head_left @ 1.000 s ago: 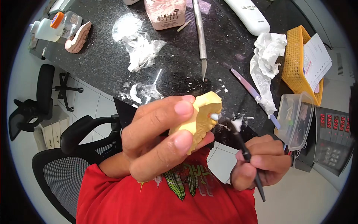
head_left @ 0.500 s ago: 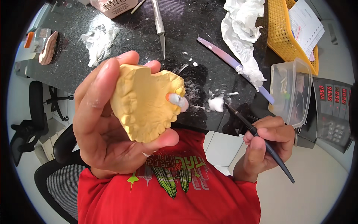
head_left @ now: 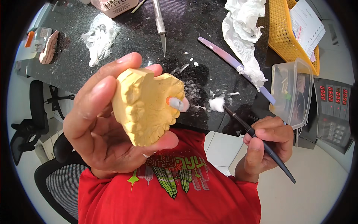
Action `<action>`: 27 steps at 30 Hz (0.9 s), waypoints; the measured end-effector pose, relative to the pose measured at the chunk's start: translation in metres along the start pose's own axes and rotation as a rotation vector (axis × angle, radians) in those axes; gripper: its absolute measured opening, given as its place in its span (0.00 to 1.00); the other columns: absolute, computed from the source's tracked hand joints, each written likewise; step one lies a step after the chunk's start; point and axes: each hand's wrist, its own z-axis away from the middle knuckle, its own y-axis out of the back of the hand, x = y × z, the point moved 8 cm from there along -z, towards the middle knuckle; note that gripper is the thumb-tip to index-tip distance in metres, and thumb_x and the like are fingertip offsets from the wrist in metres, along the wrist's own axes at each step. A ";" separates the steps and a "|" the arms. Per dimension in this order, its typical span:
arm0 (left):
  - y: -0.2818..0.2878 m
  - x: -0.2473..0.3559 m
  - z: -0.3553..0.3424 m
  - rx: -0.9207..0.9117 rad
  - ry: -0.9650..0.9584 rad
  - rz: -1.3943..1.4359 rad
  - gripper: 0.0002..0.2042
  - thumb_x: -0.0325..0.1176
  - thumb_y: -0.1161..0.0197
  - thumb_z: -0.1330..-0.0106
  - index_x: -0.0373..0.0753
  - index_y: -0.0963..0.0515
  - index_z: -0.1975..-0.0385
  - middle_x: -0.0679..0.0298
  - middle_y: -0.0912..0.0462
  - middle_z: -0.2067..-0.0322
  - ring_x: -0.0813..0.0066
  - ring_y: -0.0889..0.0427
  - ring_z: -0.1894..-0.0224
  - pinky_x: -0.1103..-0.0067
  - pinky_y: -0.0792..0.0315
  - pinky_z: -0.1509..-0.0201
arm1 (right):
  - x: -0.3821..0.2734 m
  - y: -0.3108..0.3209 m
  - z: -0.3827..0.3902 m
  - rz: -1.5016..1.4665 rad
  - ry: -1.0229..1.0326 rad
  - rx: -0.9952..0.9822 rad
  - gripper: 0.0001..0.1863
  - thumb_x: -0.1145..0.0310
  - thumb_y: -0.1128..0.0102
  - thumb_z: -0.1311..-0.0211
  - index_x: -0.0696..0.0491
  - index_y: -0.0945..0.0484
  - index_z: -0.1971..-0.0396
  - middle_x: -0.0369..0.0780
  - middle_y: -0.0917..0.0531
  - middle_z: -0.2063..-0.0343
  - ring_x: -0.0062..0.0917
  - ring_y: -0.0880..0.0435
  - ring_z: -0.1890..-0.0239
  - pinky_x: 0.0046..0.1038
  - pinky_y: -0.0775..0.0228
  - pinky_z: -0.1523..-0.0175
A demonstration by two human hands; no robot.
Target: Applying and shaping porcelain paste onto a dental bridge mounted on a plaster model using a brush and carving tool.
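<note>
My left hand (head_left: 100, 123) grips a yellow plaster dental cast (head_left: 143, 108) by its edges, its row of teeth tilted toward me. On the cast's right side sits a small grey-white piece (head_left: 176, 103) with an orange rim; a pinkish-white bit shows just beyond it. In my right hand (head_left: 270, 143) is a slim dark brush (head_left: 274, 155), held like a pen. Its tip touches or lies right beside a small white, wet-looking mound (head_left: 216, 103) on the black worktop. Whether the tip is in the mound, I cannot tell.
A craft knife (head_left: 159, 26) and a purple nail file (head_left: 231, 63) lie on the dark worktop (head_left: 141, 41). Crumpled tissues (head_left: 99, 43) are about. At right stand a clear plastic box (head_left: 291, 93) and a yellow basket (head_left: 279, 33). A pink dental cast (head_left: 48, 48) rests far left.
The yellow cast has turned a little in my left hand, and the fingers on its left side have shifted outward. My right hand with the brush has hardly moved.
</note>
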 end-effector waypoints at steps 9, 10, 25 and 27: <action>-0.005 0.007 -0.004 -0.125 -0.099 -0.071 0.40 0.47 0.32 0.48 0.34 0.44 0.41 0.39 0.35 0.45 0.51 0.23 0.51 0.66 0.21 0.51 | 0.000 0.004 -0.002 -0.239 0.047 -0.055 0.10 0.79 0.36 0.54 0.59 0.25 0.70 0.44 0.22 0.76 0.23 0.23 0.82 0.17 0.32 0.75; -0.002 0.007 -0.006 -0.118 -0.101 -0.090 0.40 0.47 0.32 0.48 0.34 0.44 0.41 0.39 0.35 0.45 0.51 0.23 0.51 0.66 0.21 0.51 | -0.002 0.004 -0.002 -0.282 0.080 -0.062 0.10 0.79 0.35 0.53 0.60 0.25 0.69 0.44 0.22 0.75 0.23 0.23 0.82 0.18 0.32 0.76; -0.007 0.007 -0.008 -0.237 -0.198 0.004 0.34 0.38 0.33 0.45 0.33 0.41 0.40 0.39 0.37 0.45 0.55 0.24 0.48 0.69 0.21 0.52 | -0.026 -0.044 -0.016 -0.361 0.313 -0.117 0.13 0.79 0.37 0.61 0.59 0.25 0.69 0.39 0.25 0.79 0.22 0.27 0.83 0.18 0.37 0.82; -0.006 0.007 -0.008 -0.228 -0.186 0.045 0.34 0.37 0.33 0.45 0.33 0.40 0.40 0.39 0.36 0.45 0.54 0.24 0.48 0.69 0.21 0.52 | -0.026 -0.043 -0.017 -0.383 0.316 -0.106 0.13 0.79 0.37 0.61 0.59 0.25 0.70 0.39 0.25 0.79 0.21 0.27 0.84 0.18 0.38 0.82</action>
